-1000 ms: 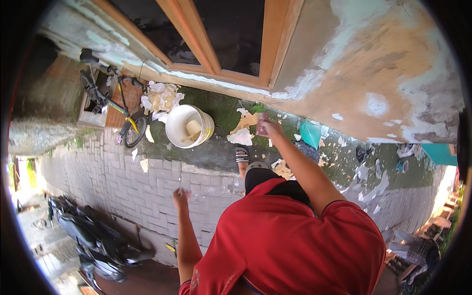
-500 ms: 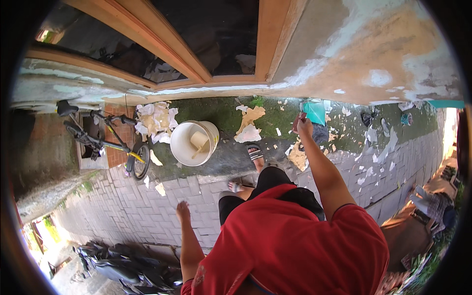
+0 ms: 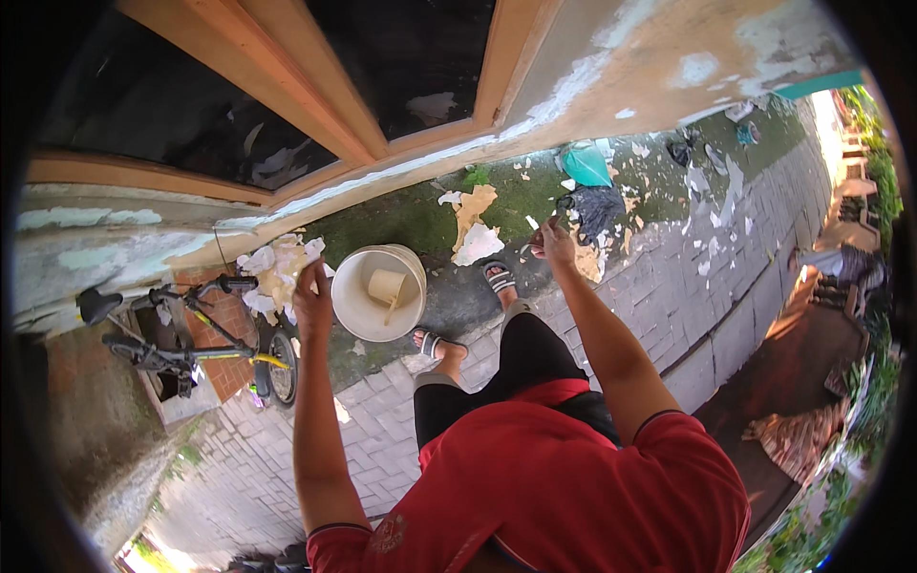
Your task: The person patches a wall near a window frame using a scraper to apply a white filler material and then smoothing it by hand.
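Note:
My left hand (image 3: 312, 289) is raised at the left of the white bucket (image 3: 355, 320), its fingers loosely bent and apart, in front of peeled paint scraps (image 3: 269, 260). In the bucket lies a cream container (image 3: 385, 286) with a stick. My right hand (image 3: 554, 240) is out to the right of the bucket, fingers closed round a small object that I cannot make out. Beyond it lie a dark plastic bag (image 3: 597, 212), a teal plastic thing (image 3: 586, 164) and more flakes (image 3: 475, 244). My sandalled feet stand just below the bucket.
A bicycle (image 3: 205, 344) stands at the left by a brick patch. A wooden window (image 3: 363, 134) and peeling wall (image 3: 697, 67) run along the top. A mossy strip borders the paved path (image 3: 702, 282). Dark parked motorbikes show at the lower edge, plants (image 3: 864, 449) at the right.
My left hand has risen from low over the paving to beside the bucket. My right hand has moved slightly left. The view has turned, and both sandalled feet now show by the bucket.

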Motion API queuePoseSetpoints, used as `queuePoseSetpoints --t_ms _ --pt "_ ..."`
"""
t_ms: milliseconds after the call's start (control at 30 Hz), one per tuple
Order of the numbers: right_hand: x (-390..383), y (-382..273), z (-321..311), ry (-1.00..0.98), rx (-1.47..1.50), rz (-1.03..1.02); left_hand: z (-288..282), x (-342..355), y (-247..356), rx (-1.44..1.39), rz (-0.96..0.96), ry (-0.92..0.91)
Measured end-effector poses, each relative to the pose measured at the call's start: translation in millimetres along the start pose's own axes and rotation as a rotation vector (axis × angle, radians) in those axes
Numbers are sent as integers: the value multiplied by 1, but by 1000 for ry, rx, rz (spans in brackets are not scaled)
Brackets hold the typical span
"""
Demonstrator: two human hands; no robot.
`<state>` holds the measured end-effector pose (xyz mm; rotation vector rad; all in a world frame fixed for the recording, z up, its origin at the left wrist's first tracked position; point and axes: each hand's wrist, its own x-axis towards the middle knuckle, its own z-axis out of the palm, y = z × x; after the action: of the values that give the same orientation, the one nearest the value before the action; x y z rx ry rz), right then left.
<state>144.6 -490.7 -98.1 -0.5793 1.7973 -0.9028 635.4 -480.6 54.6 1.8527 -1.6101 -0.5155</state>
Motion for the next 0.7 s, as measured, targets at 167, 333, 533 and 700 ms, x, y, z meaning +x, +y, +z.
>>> queuePoseSetpoints --t_ms 167,333,533,700 --pt "-25 18 49 16 371 131 -7 87 26 69 409 68" --pt "9 46 81 35 112 79 17 152 70 282 727 243" --pt "76 71 141 5 124 -84 68 216 78 489 947 511" --pt "144 90 187 48 320 -163 111 256 71 416 1134 710"
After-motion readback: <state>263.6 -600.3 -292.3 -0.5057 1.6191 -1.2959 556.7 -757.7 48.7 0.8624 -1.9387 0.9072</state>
